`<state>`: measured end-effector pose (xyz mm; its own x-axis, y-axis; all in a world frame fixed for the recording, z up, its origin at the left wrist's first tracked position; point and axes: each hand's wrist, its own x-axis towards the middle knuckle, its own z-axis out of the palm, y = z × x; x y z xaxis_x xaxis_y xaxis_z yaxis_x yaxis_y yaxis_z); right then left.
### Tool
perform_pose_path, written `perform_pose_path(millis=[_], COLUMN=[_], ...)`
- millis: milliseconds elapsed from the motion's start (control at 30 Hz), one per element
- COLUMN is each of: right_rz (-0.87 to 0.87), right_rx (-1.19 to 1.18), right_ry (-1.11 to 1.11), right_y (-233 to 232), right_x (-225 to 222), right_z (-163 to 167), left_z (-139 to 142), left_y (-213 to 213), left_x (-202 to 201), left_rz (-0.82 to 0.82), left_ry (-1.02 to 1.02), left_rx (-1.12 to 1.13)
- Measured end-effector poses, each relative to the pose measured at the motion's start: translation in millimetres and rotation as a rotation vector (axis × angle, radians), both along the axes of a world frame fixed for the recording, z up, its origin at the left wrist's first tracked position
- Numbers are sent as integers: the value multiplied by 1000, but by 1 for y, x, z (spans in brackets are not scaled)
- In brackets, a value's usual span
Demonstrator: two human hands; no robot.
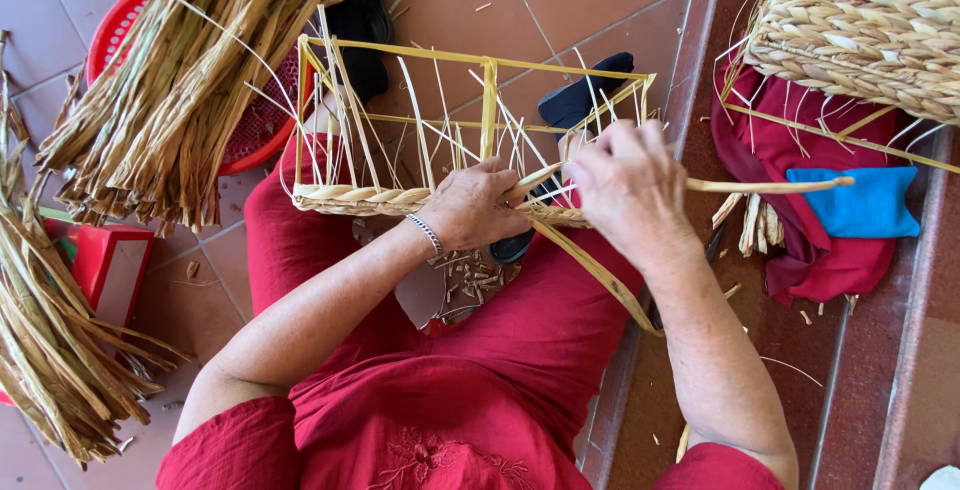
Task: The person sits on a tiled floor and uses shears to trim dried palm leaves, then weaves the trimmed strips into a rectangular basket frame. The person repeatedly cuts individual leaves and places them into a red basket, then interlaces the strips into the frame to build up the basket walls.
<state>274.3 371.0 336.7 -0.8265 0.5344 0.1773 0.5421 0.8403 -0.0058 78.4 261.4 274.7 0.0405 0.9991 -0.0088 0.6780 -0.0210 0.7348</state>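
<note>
While red basin (120,25) holds dried reeds (180,80) | hands weave frame (480,130)

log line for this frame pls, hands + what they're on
left hand: pressing braided strip on yellow frame | right hand: pulling fibre strand | nearby: dried fibre bundle, finished woven basket

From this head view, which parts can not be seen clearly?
- Fingertips of the left hand: curled under the woven strip.
- Right hand: its palm side faces away, so the grip on the long strand is hidden.
- Finished basket: cut off by the top and right edges.
- Red basin: mostly covered by dried fibre bundle.
</note>
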Motion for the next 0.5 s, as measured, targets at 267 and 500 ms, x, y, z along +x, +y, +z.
perform_pose_path(millis=[267,500], right_rz=[-388,-209], right_rx=[-583,-545], right_ry=[-323,57], right_y=[5,-15], right_x=[25,24], right_z=[14,-2], left_z=[-2,-2], left_y=[-4,-19], left_x=[12,-16], left_rz=[-9,-94], left_ry=[129,-153], left_rx=[50,426])
